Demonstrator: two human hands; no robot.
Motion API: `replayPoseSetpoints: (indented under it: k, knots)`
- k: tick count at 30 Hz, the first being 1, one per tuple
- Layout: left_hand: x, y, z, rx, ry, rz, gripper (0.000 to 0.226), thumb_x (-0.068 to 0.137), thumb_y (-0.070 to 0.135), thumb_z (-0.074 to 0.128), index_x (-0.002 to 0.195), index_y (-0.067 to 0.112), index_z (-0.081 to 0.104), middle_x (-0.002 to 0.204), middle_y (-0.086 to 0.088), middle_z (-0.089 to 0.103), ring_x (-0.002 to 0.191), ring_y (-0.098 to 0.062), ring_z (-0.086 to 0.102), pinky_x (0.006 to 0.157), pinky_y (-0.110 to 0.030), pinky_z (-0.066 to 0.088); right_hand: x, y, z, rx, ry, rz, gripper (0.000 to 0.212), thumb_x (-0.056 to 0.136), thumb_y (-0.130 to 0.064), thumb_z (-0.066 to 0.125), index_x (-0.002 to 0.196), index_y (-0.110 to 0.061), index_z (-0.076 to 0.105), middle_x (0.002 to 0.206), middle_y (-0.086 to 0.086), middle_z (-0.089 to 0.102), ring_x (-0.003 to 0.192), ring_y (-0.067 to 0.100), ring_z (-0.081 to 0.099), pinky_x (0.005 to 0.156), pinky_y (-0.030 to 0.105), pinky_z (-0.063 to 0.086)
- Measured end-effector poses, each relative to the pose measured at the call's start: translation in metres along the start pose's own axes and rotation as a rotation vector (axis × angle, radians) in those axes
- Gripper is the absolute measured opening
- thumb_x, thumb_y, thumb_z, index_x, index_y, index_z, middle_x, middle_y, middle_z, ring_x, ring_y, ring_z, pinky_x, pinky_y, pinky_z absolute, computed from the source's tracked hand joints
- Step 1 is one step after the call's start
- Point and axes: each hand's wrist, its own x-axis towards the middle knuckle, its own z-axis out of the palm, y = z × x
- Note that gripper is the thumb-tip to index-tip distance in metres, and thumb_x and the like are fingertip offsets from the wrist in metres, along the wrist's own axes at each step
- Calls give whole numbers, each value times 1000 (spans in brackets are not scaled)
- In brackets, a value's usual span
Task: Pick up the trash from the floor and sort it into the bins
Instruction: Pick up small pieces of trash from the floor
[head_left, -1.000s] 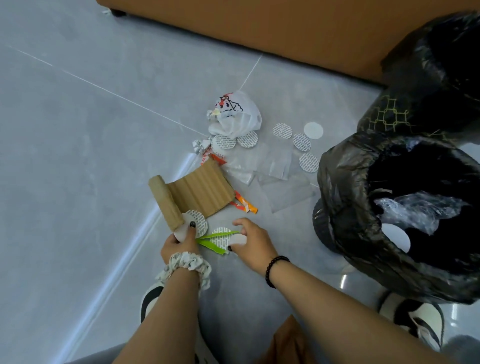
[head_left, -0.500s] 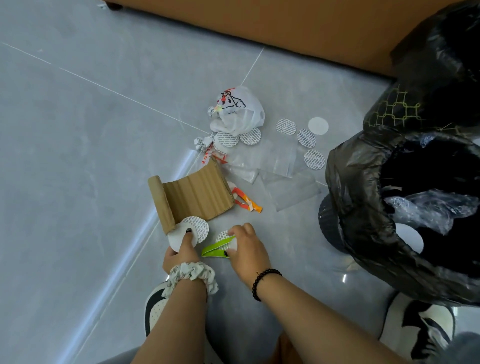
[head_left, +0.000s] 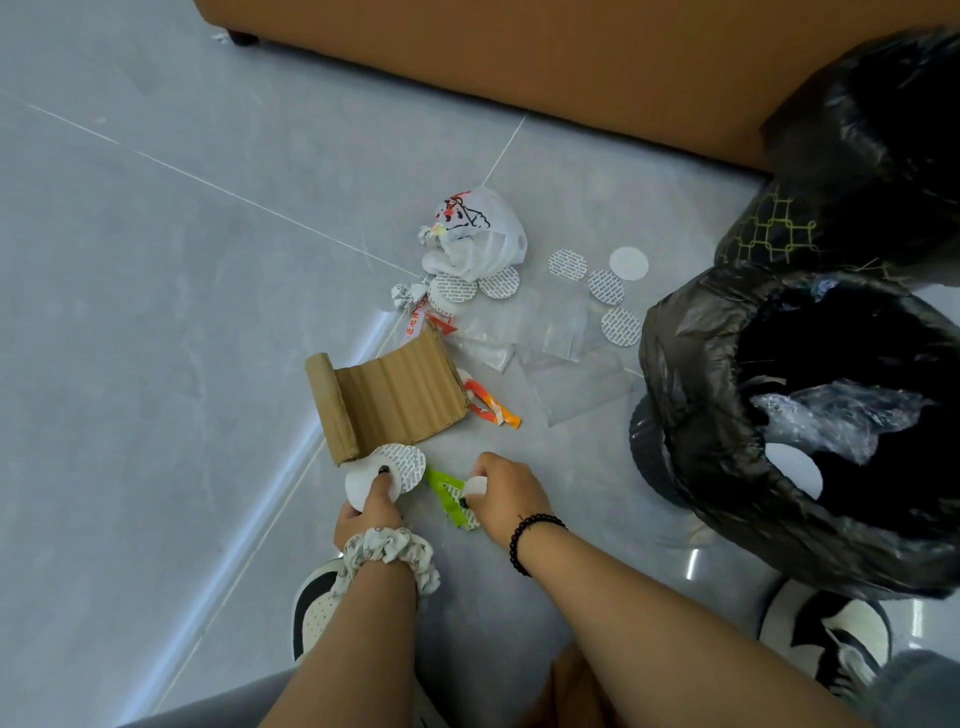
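Note:
Trash lies scattered on the grey tile floor. My left hand (head_left: 370, 506) pinches two round white discs (head_left: 402, 465) just below a curled piece of corrugated cardboard (head_left: 387, 397). My right hand (head_left: 506, 493) grips a white disc and a green wrapper strip (head_left: 444, 491) between the two hands. Farther out lie a crumpled white printed bag (head_left: 475, 234), several more round seal discs (head_left: 605, 286), clear plastic bags (head_left: 566, 374) and an orange wrapper (head_left: 491, 408). A bin lined with a black bag (head_left: 691, 364) stands at the right, with plastic and a white disc inside.
A second black-lined bin (head_left: 857, 156) stands behind the first at the far right. An orange-brown sofa base (head_left: 571, 67) runs along the top. My shoes (head_left: 317, 608) are at the bottom, one beside the near bin.
The view has shifted. My right hand has drawn the green wrapper and a disc together and tightened on them. My left hand still holds its discs by the cardboard.

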Motion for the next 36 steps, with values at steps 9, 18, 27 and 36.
replayPoseSetpoints:
  k: [9,18,27,36]
  knots:
    - [-47,28,-1,-52,-222,-14,35,78,26,71,103,4,61,63,-9,53,51,-20,46,56,-28,41,-55,-66,-179,-235,125,-405,23,87,-16,58,111,-17,60,102,7,63,83,18,53,68,25,41]
    - [-143,80,-1,-98,-522,337,24,68,24,75,86,10,66,50,1,60,51,-19,49,61,-31,41,-151,-15,-334,-675,249,-194,16,92,-15,47,105,-17,57,72,-4,52,61,11,50,49,23,37]
    - [-240,78,-3,-50,-811,468,32,83,14,67,113,8,57,72,-7,58,36,-6,52,40,-19,43,-169,24,-358,-663,252,-126,5,94,-19,52,93,-14,53,78,-4,51,65,10,47,54,23,37]
    - [-274,58,2,63,-930,548,19,89,11,60,107,16,58,85,-4,63,51,-4,64,54,-24,43,-174,33,-359,-39,333,-179,19,95,-26,52,103,-12,60,96,3,66,70,19,68,61,31,58]
